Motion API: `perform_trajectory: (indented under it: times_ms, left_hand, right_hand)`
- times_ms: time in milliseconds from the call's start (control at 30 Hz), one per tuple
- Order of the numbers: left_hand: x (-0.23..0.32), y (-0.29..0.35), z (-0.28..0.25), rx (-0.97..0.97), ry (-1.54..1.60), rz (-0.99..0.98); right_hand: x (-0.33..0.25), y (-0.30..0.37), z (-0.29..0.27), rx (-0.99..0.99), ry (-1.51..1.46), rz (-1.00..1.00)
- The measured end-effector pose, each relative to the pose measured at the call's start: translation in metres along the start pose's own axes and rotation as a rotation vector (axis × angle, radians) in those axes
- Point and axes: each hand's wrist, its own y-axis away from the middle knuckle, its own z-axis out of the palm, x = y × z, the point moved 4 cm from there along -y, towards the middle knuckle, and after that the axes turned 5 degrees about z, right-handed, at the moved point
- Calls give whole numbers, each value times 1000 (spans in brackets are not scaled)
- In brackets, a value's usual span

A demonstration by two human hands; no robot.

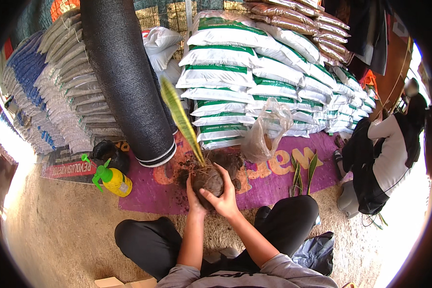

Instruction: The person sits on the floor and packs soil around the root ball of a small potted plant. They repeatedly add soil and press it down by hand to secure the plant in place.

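Note:
Between my two hands is a snake plant, its single tall, yellow-edged green leaf (181,120) leaning up and to the left. Its base is a rounded, dark brown ball (211,180) with thin root-like fibres on top; whether this is bare root ball or a wrapping, I cannot tell. My left hand (195,199) cups the ball's left side and underside. Around the right side curls my right hand (224,199), thumb across the front. Loose dark soil (233,162) lies just behind the ball on a purple printed sheet (141,198).
A clear plastic bag (265,137) stands before stacked white-and-green sacks (218,77). Left are a yellow sprayer (117,182), a black bag (109,152) and a black mesh roll (127,81). Right are more snake plant leaves (298,176), black plastic (317,252) and a crouching person (393,149).

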Motion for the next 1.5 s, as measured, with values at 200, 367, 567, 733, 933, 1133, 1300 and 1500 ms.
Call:
perform_trajectory:
  times_ms: [200, 367, 567, 733, 933, 1133, 1300, 1500]
  left_hand:
    - [-3, 4, 3, 81, -3, -9]
    - [-6, 3, 1, 95, -32, -24]
    - [-2, -4, -9, 26, -83, 39]
    - [5, 5, 1, 154, -255, 101]
    - [4, 4, -14, 104, -365, 85]
    - [14, 9, 0, 175, -233, 96]
    - [13, 11, 2, 206, -295, 121]
    - [18, 12, 19, 182, -544, 218]
  right_hand:
    - [-18, -4, -5, 32, 585, -189]
    - [-14, -9, -5, -83, 626, -142]
    - [-34, -17, -5, -29, 693, -221]
    - [-35, -21, 8, -175, 937, -267]
    - [-35, -19, 15, -205, 979, -287]
    - [-43, -19, 1, -46, 534, -194]
    - [-10, -12, -5, -103, 527, -131]
    - [14, -14, -14, -25, -169, 118]
